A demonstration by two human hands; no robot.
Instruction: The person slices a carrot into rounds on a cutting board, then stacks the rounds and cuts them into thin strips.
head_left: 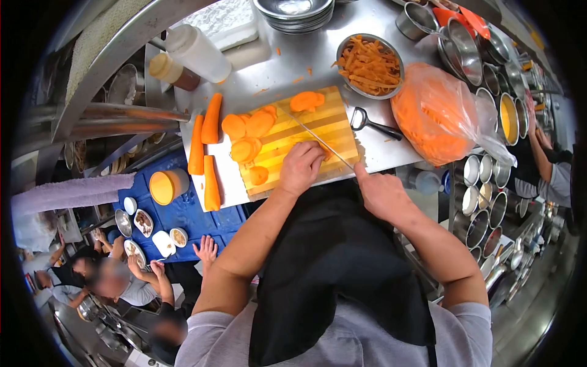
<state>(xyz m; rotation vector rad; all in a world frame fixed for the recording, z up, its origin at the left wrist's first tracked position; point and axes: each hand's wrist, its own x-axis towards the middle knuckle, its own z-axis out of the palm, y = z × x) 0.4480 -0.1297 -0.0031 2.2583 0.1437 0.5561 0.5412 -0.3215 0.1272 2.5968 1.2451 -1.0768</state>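
Observation:
My right hand (380, 191) grips a knife (318, 139), its index finger stretched toward the blade, which slants over the wooden cutting board (341, 127). My left hand (301, 166) presses curled fingers on an orange carrot piece (326, 155) beside the blade; most of that piece is hidden. Carrot slices (246, 150) lie in overlapping groups on the board's left part. Another group of slices (307, 101) sits at its far edge. Left of the board rest peeled whole carrots (211, 119), three in all. A peeler (374, 125) with a black handle lies to the right.
A steel bowl of carrot peelings (370, 64) stands behind the board, next to a clear bag of orange carrots (435, 113). Squeeze bottles (199, 52) and stacked bowls (293, 15) are farther back. Other people sit at a blue table (202, 214) on the left, with dishes on it.

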